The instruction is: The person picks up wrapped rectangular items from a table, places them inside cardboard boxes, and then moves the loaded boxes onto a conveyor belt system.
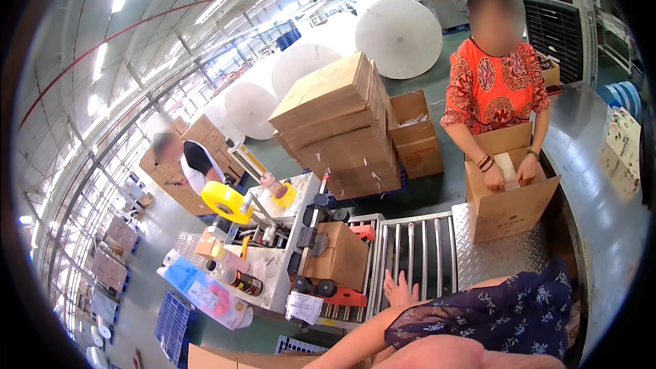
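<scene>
Left hand (398, 292): forearm reaches forward from the lower edge, palm down, fingers spread and empty, resting at the near end of the roller conveyor (417, 253).

Right hand: not in view; fingers cannot be told.

Closed cardboard box (339, 254): just left of the hand, sitting inside the taping machine (287, 246), apparently fed there for sealing.

Yellow tape roll (227, 201): mounted above the machine.

Open carton (509, 198): on the steel surface (506, 256) beyond the rollers, a co-worker's hands inside it.

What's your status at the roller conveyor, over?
Left hand open, resting on roller conveyor. Right hand out of view. Sealed carton in taping machine, apart from hand. Rollers bare.
</scene>
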A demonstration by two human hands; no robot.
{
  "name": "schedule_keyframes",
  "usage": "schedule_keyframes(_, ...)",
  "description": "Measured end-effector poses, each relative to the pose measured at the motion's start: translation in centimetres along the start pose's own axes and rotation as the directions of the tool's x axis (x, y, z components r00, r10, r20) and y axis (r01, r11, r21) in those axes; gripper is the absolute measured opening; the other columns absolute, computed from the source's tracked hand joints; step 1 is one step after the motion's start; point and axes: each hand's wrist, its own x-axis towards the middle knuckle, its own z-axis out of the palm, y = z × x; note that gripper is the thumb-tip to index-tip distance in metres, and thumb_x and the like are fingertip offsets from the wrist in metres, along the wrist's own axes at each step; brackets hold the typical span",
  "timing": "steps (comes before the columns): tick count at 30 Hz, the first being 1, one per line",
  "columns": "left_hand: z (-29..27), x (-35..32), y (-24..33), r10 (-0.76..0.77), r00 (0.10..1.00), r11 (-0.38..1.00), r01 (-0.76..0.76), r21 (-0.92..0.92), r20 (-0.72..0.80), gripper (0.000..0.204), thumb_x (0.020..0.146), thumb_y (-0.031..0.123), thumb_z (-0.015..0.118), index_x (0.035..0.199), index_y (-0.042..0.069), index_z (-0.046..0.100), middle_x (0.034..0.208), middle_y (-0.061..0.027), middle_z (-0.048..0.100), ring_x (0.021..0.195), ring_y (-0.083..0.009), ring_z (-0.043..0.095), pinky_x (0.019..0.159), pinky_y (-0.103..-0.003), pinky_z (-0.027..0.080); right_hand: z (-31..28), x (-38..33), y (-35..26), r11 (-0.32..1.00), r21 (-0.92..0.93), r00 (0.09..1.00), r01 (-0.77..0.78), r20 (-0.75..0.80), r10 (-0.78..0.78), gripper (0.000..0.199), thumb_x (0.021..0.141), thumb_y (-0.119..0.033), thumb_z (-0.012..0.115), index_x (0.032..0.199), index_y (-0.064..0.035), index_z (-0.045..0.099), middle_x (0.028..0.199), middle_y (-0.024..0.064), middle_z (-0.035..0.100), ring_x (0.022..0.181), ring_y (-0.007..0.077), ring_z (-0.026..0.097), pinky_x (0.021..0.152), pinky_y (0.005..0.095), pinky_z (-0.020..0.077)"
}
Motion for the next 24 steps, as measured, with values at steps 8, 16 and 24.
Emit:
schedule_keyframes(8,0.0,-4.1,2.5,-0.012,0.995,1.000,0.010,-0.015,-0.095,0.063,0.081,0.021,0.075,0.137,0.006,0.050,0.153,-0.0298,0.021,0.132,-0.0509,0.032,0.107,-0.057,0.035,2.2,-0.9,-12.3,0.942,-0.086,0.933,0.323,-0.137,-0.333,0.020,0.081,-0.022,0.056,0.094,-0.0068,0.054,0.095,0.0113,0.052,0.094,0.0293,0.054,0.082,0.0395,0.0452)
schedule_keyframes(16,-0.8,-5.6,12.0,0.123,0.972,0.945,-0.177,-0.276,-0.200,0.055,0.078,0.011,0.075,0.128,0.002,0.055,0.145,-0.0270,0.032,0.124,-0.0413,0.043,0.105,-0.050,0.037,-17.6,-6.7,-19.0,0.962,-0.256,0.933,0.095,-0.313,-0.176,0.012,0.077,-0.019,0.058,0.083,-0.0084,0.057,0.081,0.0068,0.060,0.076,0.0233,0.062,0.065,0.0350,0.0515)
schedule_keyframes(24,-22.8,-11.8,19.1,0.547,0.397,0.835,-0.317,0.449,-0.737,0.040,0.093,0.022,0.062,0.125,-0.001,0.055,0.122,-0.0166,0.055,0.118,-0.0358,0.049,0.104,-0.049,0.037,-43.0,-24.0,-20.6,0.969,0.021,0.853,-0.246,-0.469,0.227,0.020,0.085,-0.017,0.073,0.103,-0.0079,0.072,0.089,0.0117,0.073,0.075,0.0224,0.071,0.064,0.0311,0.0558)
